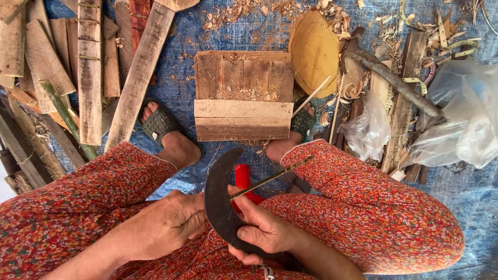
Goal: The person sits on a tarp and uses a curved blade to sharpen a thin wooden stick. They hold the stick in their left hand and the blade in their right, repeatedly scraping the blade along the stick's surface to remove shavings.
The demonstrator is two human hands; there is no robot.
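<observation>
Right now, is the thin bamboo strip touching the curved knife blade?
Touching. The head view shows the thin bamboo strip lying across the curved knife blade, pressed there by the right hand.

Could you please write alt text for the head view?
A seated person's right hand holds a dark curved blade against a thin bamboo strip, the left hand beside it. Beyond lie a small wooden bench, planks and shavings on a blue tarp.
</observation>
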